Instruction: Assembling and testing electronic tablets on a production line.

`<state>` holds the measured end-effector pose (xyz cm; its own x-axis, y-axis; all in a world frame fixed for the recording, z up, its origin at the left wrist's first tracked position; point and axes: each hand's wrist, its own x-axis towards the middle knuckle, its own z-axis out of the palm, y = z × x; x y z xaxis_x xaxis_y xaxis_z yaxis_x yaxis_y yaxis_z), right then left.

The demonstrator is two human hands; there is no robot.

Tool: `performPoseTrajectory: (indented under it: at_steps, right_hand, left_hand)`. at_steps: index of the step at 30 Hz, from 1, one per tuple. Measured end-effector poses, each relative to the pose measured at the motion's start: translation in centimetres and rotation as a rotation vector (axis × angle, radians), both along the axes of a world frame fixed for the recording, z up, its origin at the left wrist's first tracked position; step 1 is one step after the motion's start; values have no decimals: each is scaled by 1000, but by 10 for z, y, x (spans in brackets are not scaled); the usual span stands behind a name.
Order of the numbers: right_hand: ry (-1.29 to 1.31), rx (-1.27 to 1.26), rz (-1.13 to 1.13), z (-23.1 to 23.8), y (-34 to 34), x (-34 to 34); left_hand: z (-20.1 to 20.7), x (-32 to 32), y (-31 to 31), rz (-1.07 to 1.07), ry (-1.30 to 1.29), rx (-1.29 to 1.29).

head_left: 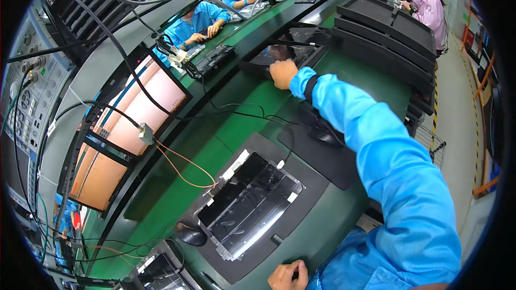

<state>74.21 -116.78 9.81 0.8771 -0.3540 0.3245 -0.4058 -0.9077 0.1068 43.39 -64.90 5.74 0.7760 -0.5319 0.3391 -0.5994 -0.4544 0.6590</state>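
My right hand [282, 73] reaches far forward, fingers curled over the near edge of a dark glossy panel [301, 43] lying in a black tray on the belt. Down at the lower edge, my left hand [288, 276] rests with fingers closed on the front rim of a grey fixture [309, 182], holding nothing that I can see. Inside that fixture lies a metal-backed display panel [250, 204] with a black cable plugged into its far side.
A black mouse [325, 133] sits on a dark mat under my right arm; a second mouse [192, 235] lies left of the fixture. Two lit screens [145, 102] stand at left, with orange wires [180, 169]. Black trays [387, 27] are stacked at right. Co-workers [196, 21] sit beyond.
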Motion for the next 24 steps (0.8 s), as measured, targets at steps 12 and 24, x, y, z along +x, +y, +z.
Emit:
performPoseTrajectory:
  at_steps: [12,24]
  right_hand:
    - [-60,277,325,167,-5,-348]
    - [-94,249,-16,6,-93,-479]
  left_hand:
    - [3,5,9,-33,135,49]
    - [37,-21,17,-1,178,-305]
